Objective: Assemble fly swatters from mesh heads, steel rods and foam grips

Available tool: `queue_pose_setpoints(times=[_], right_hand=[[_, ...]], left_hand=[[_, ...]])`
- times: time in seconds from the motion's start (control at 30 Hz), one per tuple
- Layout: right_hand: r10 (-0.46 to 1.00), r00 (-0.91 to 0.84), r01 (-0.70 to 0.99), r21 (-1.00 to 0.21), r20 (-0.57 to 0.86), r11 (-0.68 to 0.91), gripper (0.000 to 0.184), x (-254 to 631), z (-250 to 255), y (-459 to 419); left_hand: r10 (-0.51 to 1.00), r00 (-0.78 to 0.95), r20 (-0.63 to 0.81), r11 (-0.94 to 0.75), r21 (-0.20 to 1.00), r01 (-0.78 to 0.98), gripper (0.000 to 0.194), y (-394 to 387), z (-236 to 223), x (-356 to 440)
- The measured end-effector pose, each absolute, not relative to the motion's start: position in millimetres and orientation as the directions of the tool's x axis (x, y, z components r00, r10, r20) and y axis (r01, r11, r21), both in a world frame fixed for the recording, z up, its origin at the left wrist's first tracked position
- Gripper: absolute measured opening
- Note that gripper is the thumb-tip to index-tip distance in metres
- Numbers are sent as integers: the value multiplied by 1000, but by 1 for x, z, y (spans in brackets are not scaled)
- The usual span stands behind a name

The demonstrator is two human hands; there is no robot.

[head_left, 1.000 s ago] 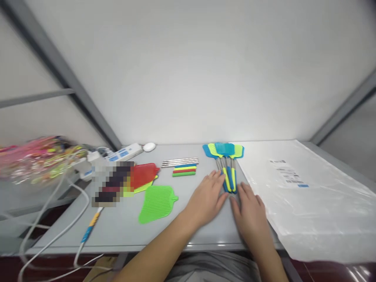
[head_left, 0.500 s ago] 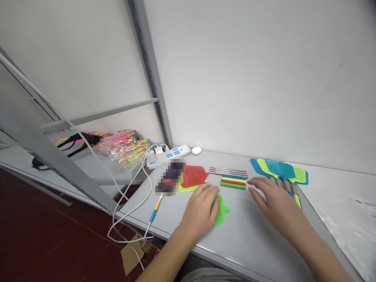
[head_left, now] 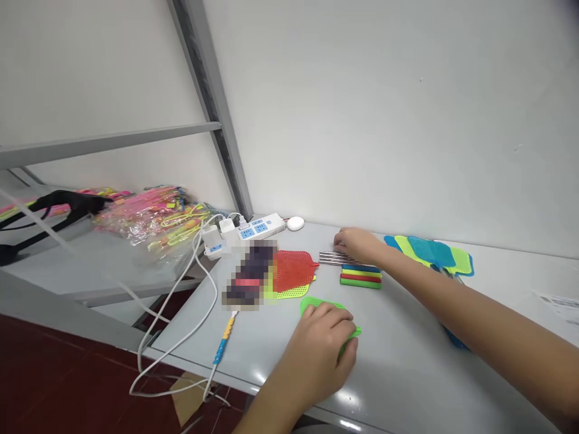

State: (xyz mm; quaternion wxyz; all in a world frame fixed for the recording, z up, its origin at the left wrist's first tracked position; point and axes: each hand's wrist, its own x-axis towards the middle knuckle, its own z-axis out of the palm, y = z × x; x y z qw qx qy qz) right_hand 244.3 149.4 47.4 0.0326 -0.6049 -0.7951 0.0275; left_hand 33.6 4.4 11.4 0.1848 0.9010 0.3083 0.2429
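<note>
My left hand [head_left: 326, 340] is closed over a bright green mesh fly swatter head [head_left: 312, 303], its fingers curled across the top and the thumb at the near side. Far back, my right hand [head_left: 359, 244] has its fingers bent together beside several thin metal rods [head_left: 329, 258]. Whatever its fingertips grip is hidden. Just in front of the rods lie blue, yellow, red and green handle tubes [head_left: 360, 277] in a row. A red swatter head [head_left: 294, 271] rests on a yellow-green one [head_left: 294, 293] to the left.
Blue and yellow swatters [head_left: 429, 250] are piled at right, partly behind my right forearm. A blurred-out device [head_left: 251, 277] with a cable and a power strip [head_left: 262, 229] are at left. White sheeting [head_left: 520, 289] covers the right side. Bagged colourful items [head_left: 149, 211] sit beyond the frame post.
My right hand has moved back and left from beside the tubes to the metal rods. My left hand has closed over the green swatter head, which has turned. The view has shifted.
</note>
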Motion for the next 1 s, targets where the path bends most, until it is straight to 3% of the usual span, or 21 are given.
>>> queue_pose_setpoints(times=[0.27, 0.43, 0.53, 0.77, 0.93, 1.0], right_hand=[[923, -385, 914, -145, -16, 379, 25, 255, 51, 155], [909, -417, 905, -91, -2, 415, 19, 252, 53, 150], [908, -418, 907, -37, 25, 419, 18, 249, 49, 147], [902, -406, 911, -10, 144, 412, 14, 267, 65, 138], [895, -344, 919, -91, 285, 383, 19, 302, 110, 95], [859, -331, 888, -179, 391, 424, 16, 312, 128, 68]], left_hand=[[690, 668, 279, -680, 566, 466, 20, 15, 20, 56], [835, 514, 199, -550, 337, 764, 18, 43, 31, 77], [863, 476, 171, -505, 243, 828, 17, 50, 34, 83], [848, 498, 181, -530, 306, 791, 11, 46, 27, 80], [846, 496, 197, -534, 308, 788, 8, 48, 26, 84], [828, 510, 235, -561, 318, 765, 8, 46, 30, 87]])
